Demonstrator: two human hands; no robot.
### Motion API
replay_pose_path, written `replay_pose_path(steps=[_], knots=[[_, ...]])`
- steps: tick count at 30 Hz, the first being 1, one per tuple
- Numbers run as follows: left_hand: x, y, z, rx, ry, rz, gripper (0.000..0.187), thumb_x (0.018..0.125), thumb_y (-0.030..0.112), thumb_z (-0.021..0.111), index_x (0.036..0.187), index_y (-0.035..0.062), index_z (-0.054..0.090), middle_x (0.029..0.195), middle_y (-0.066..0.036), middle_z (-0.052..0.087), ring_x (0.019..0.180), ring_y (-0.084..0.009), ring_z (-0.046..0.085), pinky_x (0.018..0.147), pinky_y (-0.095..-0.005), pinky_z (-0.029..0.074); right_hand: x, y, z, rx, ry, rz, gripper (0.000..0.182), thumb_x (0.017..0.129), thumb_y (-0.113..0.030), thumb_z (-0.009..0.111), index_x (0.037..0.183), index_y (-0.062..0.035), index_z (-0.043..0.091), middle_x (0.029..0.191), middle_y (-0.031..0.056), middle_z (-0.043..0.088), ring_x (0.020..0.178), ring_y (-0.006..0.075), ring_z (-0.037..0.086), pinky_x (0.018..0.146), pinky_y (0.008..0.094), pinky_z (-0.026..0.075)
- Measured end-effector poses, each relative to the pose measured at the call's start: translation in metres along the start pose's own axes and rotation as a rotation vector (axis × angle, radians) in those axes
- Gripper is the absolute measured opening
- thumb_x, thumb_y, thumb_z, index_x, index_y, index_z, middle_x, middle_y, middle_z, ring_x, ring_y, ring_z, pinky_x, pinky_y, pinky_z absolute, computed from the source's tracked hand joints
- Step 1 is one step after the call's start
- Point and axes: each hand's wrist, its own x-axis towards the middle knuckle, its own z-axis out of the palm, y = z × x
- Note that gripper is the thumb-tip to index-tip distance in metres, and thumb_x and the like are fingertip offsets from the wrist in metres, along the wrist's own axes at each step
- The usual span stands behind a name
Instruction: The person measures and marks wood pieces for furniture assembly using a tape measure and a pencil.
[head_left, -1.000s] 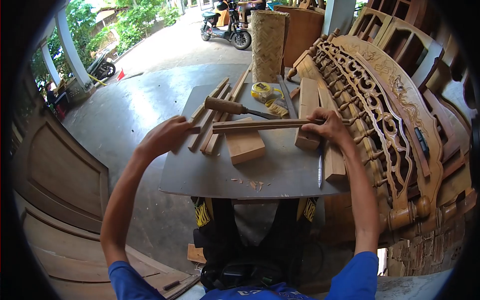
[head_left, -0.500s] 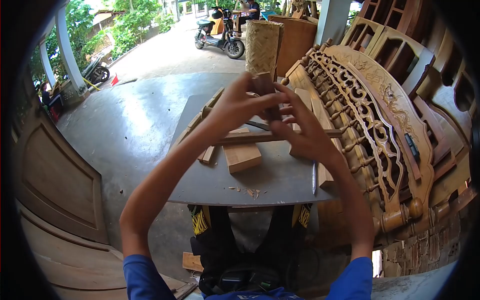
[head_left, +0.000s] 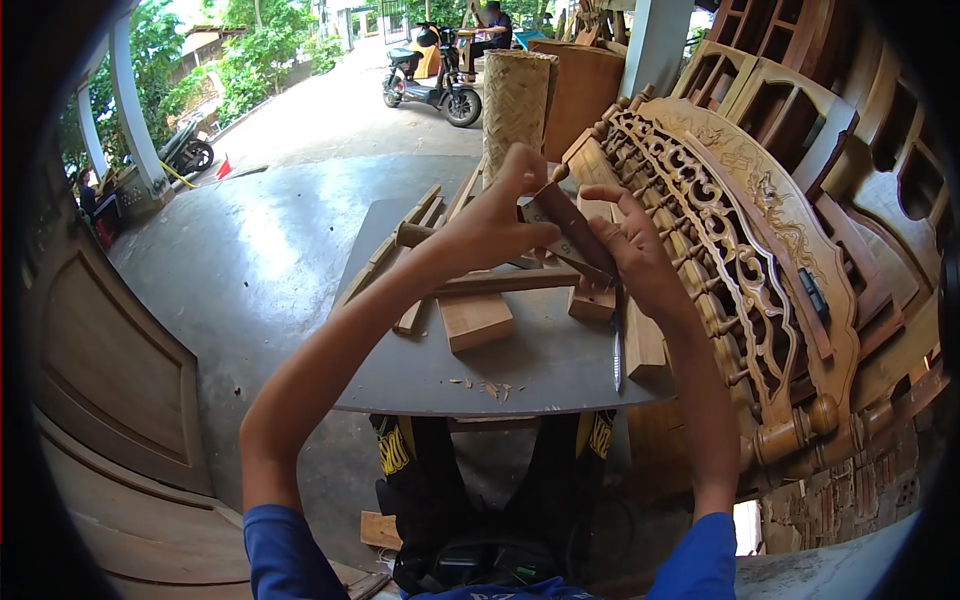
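Above the far half of the grey table, my right hand is closed on a dark brown block, which is tilted. My left hand is at the block's upper left, thumb and fingers apart; whether it touches the block cannot be made out. Under my hands a long wooden strip lies across the table. A light wood block rests nearer me, and a second block with holes lies below my right hand. A tool handle shows left of my left wrist.
Wood shavings and a pen lie near the front edge. Carved wooden furniture panels lean on the right. A woven cylinder stands beyond the table. Farther off are a scooter and a seated person.
My hands have moved apart, and my left hand has opened from the dark block. The block is tilted differently and shows more of its side. The view has shifted slightly.
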Motion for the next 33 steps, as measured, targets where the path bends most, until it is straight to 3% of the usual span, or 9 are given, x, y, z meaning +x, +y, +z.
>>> replay_pose_path(steps=[6,8,15,18,22,23,27,30,33], knots=[[0.002,0.002,0.012,0.006,-0.008,-0.26,0.014,0.078,0.007,0.063,0.08,-0.0007,0.052,0.078,-0.004,0.055,0.061,-0.0069,0.054,0.053,-0.0215,0.046,-0.003,0.005,-0.01,0.034,0.044,0.092,0.029,0.089,-0.023,0.05,0.11,-0.0037,0.043,0.074,0.0059,0.058,0.056,0.0108,0.058,0.047,0.0219,0.046],[0.003,0.007,0.01,0.043,0.026,-0.336,0.016,0.079,0.01,0.064,0.083,-0.0016,0.054,0.078,-0.005,0.056,0.059,-0.0063,0.054,0.052,-0.0213,0.046,0.0,0.018,-0.01,-0.251,0.053,-0.143,0.03,0.087,-0.023,0.054,0.107,-0.0023,0.046,0.074,0.0054,0.058,0.059,0.0104,0.058,0.05,0.0218,0.046],[0.0,-0.007,0.002,-0.123,-0.217,-0.15,0.045,0.081,0.008,0.06,0.123,0.0039,0.045,0.09,-0.006,0.058,0.068,-0.0066,0.055,0.057,-0.0216,0.046,0.004,0.014,-0.009,-0.067,0.214,-0.035,0.026,0.084,-0.017,0.057,0.104,-0.0005,0.052,0.075,0.0086,0.061,0.068,0.014,0.061,0.058,0.026,0.047],[0.0,-0.014,0.007,-0.159,-0.258,-0.138,0.05,0.082,0.006,0.057,0.129,0.0059,0.038,0.094,-0.006,0.058,0.073,-0.0066,0.054,0.059,-0.0221,0.046,0.01,0.014,-0.008,-0.418,0.324,-0.039,0.025,0.085,-0.015,0.056,0.104,-0.0004,0.052,0.077,0.0115,0.062,0.07,0.0172,0.062,0.06,0.0277,0.048],[0.013,-0.028,0.014,-0.28,-0.268,-0.318,0.045,0.084,0.007,0.053,0.126,0.0032,0.038,0.093,-0.005,0.056,0.074,-0.0066,0.053,0.058,-0.0218,0.045,0.016,0.007,0.01,-0.497,0.432,-0.741,0.021,0.083,-0.01,0.057,0.102,-0.0004,0.051,0.073,0.0082,0.057,0.073,0.0179,0.062,0.066,0.0258,0.049],[0.018,-0.036,0.017,-0.319,-0.269,-0.342,0.043,0.085,0.007,0.053,0.125,0.0024,0.039,0.092,-0.005,0.056,0.074,-0.0067,0.053,0.057,-0.0216,0.045,0.012,0.002,0.018,-0.11,0.255,-0.511,0.021,0.082,-0.007,0.057,0.101,-0.0001,0.051,0.075,0.0051,0.053,0.074,0.0137,0.059,0.067,0.0243,0.047],[0.024,-0.045,0.026,-0.429,-0.332,-0.372,0.033,0.084,0.008,0.053,0.116,0.0011,0.044,0.091,-0.004,0.055,0.073,-0.0069,0.053,0.057,-0.0215,0.044,0.027,0.011,-0.003,-0.183,0.053,-0.127,0.02,0.083,-0.01,0.057,0.099,-0.0008,0.052,0.075,0.0013,0.053,0.068,0.0068,0.05,0.062,0.0226,0.043],[0.017,-0.051,0.03,-0.276,-0.388,-0.343,0.039,0.082,0.008,0.057,0.118,0.0015,0.044,0.093,-0.004,0.056,0.075,-0.0075,0.053,0.06,-0.0215,0.044,0.037,0.036,-0.033,-0.224,-0.094,0.022,0.018,0.084,-0.011,0.056,0.098,-0.0011,0.053,0.075,0.0008,0.053,0.068,0.0073,0.05,0.063,0.0231,0.043],[0.022,-0.052,0.038,-0.289,-0.315,-0.243,0.05,0.078,0.007,0.061,0.124,0.0034,0.04,0.1,-0.005,0.054,0.087,-0.0093,0.051,0.07,-0.0222,0.044,0.03,0.046,-0.029,-0.535,0.07,-0.181,0.02,0.078,-0.011,0.061,0.096,-0.0053,0.054,0.081,0.0048,0.055,0.073,0.0135,0.053,0.067,0.0256,0.044]])
